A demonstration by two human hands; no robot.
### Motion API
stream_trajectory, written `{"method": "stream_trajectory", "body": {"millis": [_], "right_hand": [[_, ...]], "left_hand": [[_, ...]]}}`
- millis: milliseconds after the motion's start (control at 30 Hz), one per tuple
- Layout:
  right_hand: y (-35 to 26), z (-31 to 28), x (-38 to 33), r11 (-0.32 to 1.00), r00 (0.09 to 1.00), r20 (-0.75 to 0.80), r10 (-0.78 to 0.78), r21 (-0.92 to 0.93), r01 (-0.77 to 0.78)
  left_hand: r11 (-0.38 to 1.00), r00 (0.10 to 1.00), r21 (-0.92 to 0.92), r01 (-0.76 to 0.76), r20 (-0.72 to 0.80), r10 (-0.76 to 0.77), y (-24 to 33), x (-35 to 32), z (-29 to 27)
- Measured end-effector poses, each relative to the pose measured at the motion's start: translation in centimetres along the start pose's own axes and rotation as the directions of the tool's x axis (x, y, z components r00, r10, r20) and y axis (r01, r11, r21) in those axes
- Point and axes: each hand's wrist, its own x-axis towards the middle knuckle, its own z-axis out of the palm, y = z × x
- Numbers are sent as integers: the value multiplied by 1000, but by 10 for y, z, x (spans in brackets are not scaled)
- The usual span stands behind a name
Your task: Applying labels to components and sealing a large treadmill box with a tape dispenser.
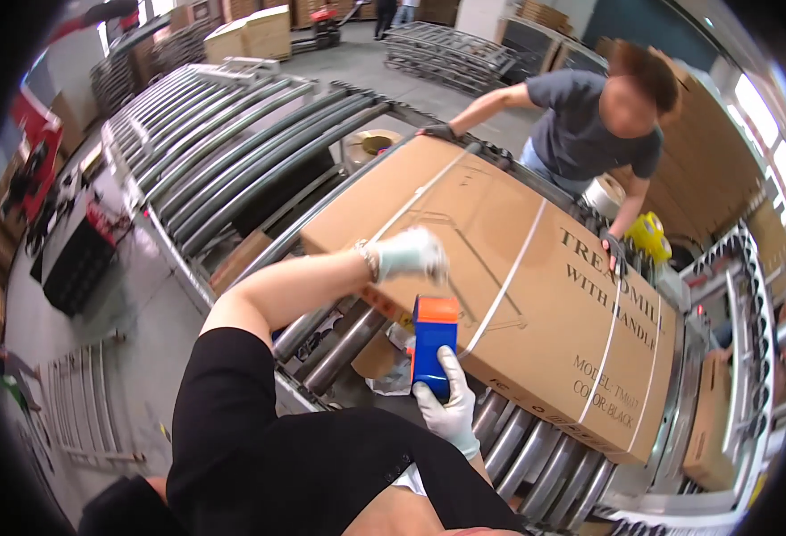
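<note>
On my feed I make out a pale wooden crate (266,34) and a red pallet truck (325,29) toward the upper left, stacked metal frames (446,55) at top centre, and a black case (76,261) at left.

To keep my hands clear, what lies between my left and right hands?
In the head view, a blue-and-orange handheld device: your right hand grips its lower part, and its orange end points toward your left hand.
</note>
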Motion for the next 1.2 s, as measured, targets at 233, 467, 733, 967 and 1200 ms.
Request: {"method": "stream_trajectory", "body": {"millis": [233, 467, 733, 967, 1200], "right_hand": [[12, -30, 73, 975, 967, -250, -55, -223, -2], [73, -86, 152, 990, 875, -466, 130, 110, -88], [72, -100, 134, 955, 838, -528, 137, -156, -254], [19, -108, 85, 867, 750, -638, 175, 461, 190], [8, -104, 76, 462, 830, -557, 12, 740, 489]], "left_hand": [[995, 992, 19, 98, 82, -99, -60, 184, 2], [979, 986, -147, 144, 105, -129, -71, 315, 46], [874, 992, -471, 117, 8, -128, -80, 280, 51], [266, 923, -943, 202, 92, -373, -40, 148, -3], [-25, 870, -999, 39, 47, -490, 40, 8, -6]]}}
